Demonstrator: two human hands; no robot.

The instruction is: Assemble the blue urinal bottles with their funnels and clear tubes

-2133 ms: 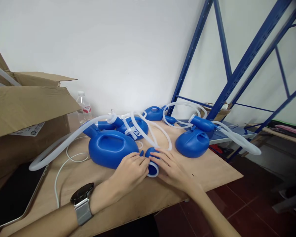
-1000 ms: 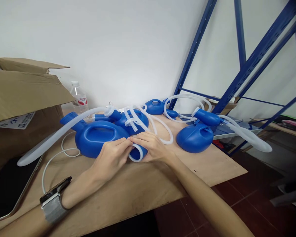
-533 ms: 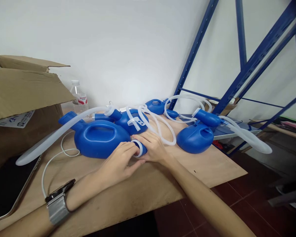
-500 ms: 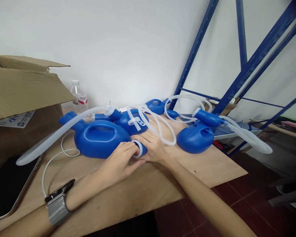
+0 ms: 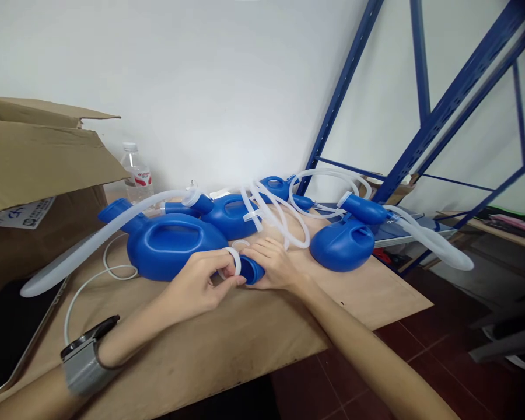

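My left hand (image 5: 203, 280) pinches a translucent white plastic ring (image 5: 237, 263), which stands apart from the mouth of a blue plastic cup (image 5: 259, 272). Wrapped around that cup is my right hand (image 5: 275, 263), and the cup's open mouth faces left toward the ring. Just behind my left hand lies a blue urinal bottle (image 5: 175, 256) with a handle hole. Clear tubing (image 5: 300, 240) lies in loops behind my right hand; I cannot tell whether it joins the held cup.
More blue urinal bottles (image 5: 343, 251) with tubes stand along the table (image 5: 376, 297). A cardboard box (image 5: 48, 151), a laptop (image 5: 17, 326) and a water bottle (image 5: 136, 175) are at the left. A blue metal rack (image 5: 345, 87) rises at the back right.
The white ring, seated on the cup's mouth before, has come away to the left in my left hand. The cup stays in my right hand, and tubing behind has shifted.
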